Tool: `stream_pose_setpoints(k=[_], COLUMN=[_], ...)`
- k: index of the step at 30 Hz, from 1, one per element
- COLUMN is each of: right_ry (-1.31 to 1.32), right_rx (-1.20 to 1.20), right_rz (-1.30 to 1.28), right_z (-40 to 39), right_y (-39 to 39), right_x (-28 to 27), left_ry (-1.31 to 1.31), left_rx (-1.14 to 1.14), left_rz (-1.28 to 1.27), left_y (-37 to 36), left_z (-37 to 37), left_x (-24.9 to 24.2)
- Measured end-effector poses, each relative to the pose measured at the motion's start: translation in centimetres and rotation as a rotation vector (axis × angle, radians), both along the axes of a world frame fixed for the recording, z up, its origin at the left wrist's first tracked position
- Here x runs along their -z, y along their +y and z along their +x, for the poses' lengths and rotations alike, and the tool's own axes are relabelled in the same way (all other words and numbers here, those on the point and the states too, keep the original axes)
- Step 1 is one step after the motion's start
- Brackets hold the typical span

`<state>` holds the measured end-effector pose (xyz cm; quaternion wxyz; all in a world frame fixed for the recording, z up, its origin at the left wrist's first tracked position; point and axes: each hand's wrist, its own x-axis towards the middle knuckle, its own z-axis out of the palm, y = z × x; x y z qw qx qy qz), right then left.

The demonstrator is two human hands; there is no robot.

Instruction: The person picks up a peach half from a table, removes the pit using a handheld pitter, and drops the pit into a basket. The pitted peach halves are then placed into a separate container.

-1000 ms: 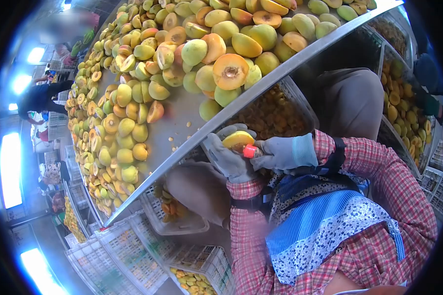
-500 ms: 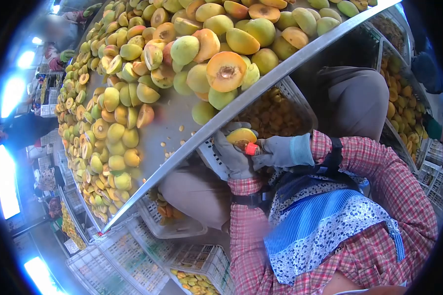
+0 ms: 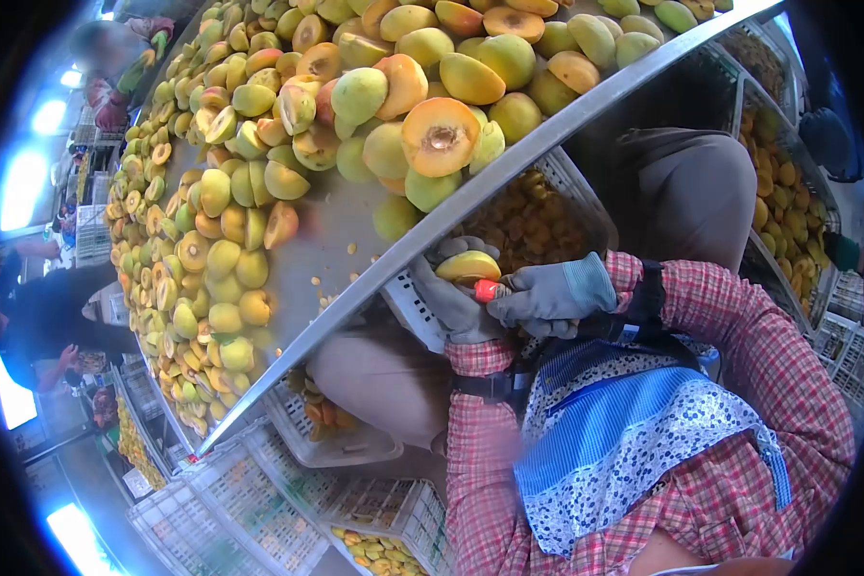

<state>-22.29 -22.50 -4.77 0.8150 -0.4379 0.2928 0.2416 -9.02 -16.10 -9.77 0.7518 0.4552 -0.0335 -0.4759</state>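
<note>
My left hand (image 3: 459,300), in a grey glove, holds a halved yellow-orange fruit (image 3: 468,266) near the metal table's edge. Gloved too, my right hand (image 3: 547,291) is closed around a small tool with a red end (image 3: 487,290), which meets the lower side of the fruit. Whatever blade it has is hidden. Just beyond my hands, a crate (image 3: 600,213) holds orange pieces. Many halved fruits, one large half with its cut face up (image 3: 441,137) among them, lie on the metal table (image 3: 341,223).
A raised metal rim (image 3: 538,142) crosses diagonally before my knees. White crates (image 3: 245,499) stand at the lower left, one with yellow fruit. Another fruit-filled crate (image 3: 787,206) is at the right. One person (image 3: 58,312) is at the far left, another (image 3: 110,77) at the upper left.
The fruit and my left hand have shifted slightly, and the red-ended tool has turned a little against the fruit. At the left, the person in dark clothes has moved closer to the table.
</note>
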Motion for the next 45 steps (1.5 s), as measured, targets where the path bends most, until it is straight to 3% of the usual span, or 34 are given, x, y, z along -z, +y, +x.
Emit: stream_pose_setpoints(k=[1,3,5,7,8,9,10,11,12,13,14,15,16,17,19,20,21,22,23,25,27,28,29,31,33,35,36,38,39,41,43,45], right_ry=[0.002,-0.136,-0.182,-0.237,-0.284,-0.33,-0.306,-0.491,-0.095,0.143,0.392,0.289,0.174,0.133,-0.396,-0.43,-0.269,-0.102,-0.127,0.158,0.107,0.126,0.152,0.129,0.1,-0.105,-0.212,-0.449,-0.445,-0.244,-0.401,-0.561], right_rx=[0.001,0.018,0.038,0.047,0.0,-0.047,0.029,0.139,0.077,-0.033,-0.145,-0.169,-0.194,-0.198,0.327,0.316,0.162,0.009,0.007,-0.105,-0.235,-0.233,-0.233,-0.211,-0.187,-0.514,-0.684,-1.048,-1.048,-0.941,-0.903,-0.85], right_rz=[0.001,0.608,0.618,0.626,0.702,0.778,0.994,0.356,-0.377,-0.834,-1.277,-1.315,-1.354,-1.36,-0.964,-0.96,-1.098,-1.231,-1.235,-1.077,-1.097,-1.13,-1.159,-1.164,-1.17,-1.597,-1.802,-2.183,-2.183,-1.818,-1.963,-2.107], right_z=[-0.1,-0.5,-0.6,-0.9,-1.3,-1.8,-2.6,-3.8,-2.6,-2.4,-2.4,-2.9,-3.4,-4.1,-4.0,-3.1,-3.2,-3.3,-2.8,-1.7,-1.4,-1.5,-1.6,-1.5,-1.7,-3.1,-3.9,-4.7,-4.5,-4.2,-4.5,-4.0], right_y=[-0.2,-0.7,-0.6,-0.9,-1.5,-2.3,-3.2,-3.9,-3.9,-4.2,-4.1,-4.0,-3.6,-3.2,-2.7,-2.6,-2.4,-2.3,-2.1,-1.5,-1.1,-1.2,-1.3,-0.9,-0.8,-1.0,-1.1,-1.0,-0.8,-0.6,-0.4,-0.6], right_x=[0.9,3.6,4.4,4.9,5.2,5.7,7.1,8.4,4.0,6.0,8.9,10.0,11.3,13.9,18.2,17.0,14.6,12.0,9.6,4.9,4.0,4.3,4.5,3.8,4.7,9.9,12.7,15.7,15.3,14.5,14.0,11.4], left_ry=[0.022,0.03,0.041,0.265,-0.09,-0.094,-0.697,-1.3,-1.448,-1.456,-1.271,-1.088,-0.778,-1.097,-1.425,-1.169,-0.908,-0.736,-0.554,-1.329,-1.303,-1.651,-1.653,-1.628,-1.596,-1.87,-1.871,-2.036,-2.037,-1.829,-1.876,-1.874], left_rx=[0.092,0.136,0.175,0.094,-0.006,-0.006,0.008,0.022,0.087,0.072,0.158,0.226,0.058,-0.034,-0.021,-0.051,-0.074,-0.358,-0.625,-0.73,-0.785,-0.587,-0.596,-0.555,-0.418,-0.1,-0.1,0.331,0.333,0.497,0.426,-0.093], left_rz=[-0.051,-0.115,-0.189,0.021,0.039,0.036,0.239,0.441,0.615,0.607,0.577,0.549,0.441,0.446,0.416,0.474,0.516,0.334,0.139,0.867,0.828,1.212,1.21,0.833,0.883,0.854,0.85,1.239,1.236,1.466,1.439,0.793], left_y=[0.3,0.2,-0.4,-1.1,-0.9,-0.7,-0.2,0.4,1.2,1.0,0.9,1.0,1.2,2.3,5.3,7.4,10.0,12.6,14.8,18.0,21.1,23.8,22.9,20.2,16.5,14.6,13.5,11.6,10.4,8.8,9.6,11.3], left_z=[0.2,-0.3,-0.7,-0.3,-0.5,-0.1,0.2,0.5,1.1,0.9,0.3,0.3,0.4,-0.6,1.0,2.8,5.1,6.5,7.6,10.4,15.8,19.3,20.2,22.0,22.9,27.6,28.5,29.8,30.0,30.5,30.6,30.6], left_x=[0.5,0.5,0.1,-0.5,2.2,2.9,3.6,4.0,3.9,2.4,0.1,-1.4,-1.2,-3.9,-6.3,-6.6,-6.9,-7.7,-8.6,-10.1,-9.1,-6.3,-7.5,-9.6,-12.0,-11.1,-11.0,-11.0,-11.4,-11.9,-11.0,-9.5])
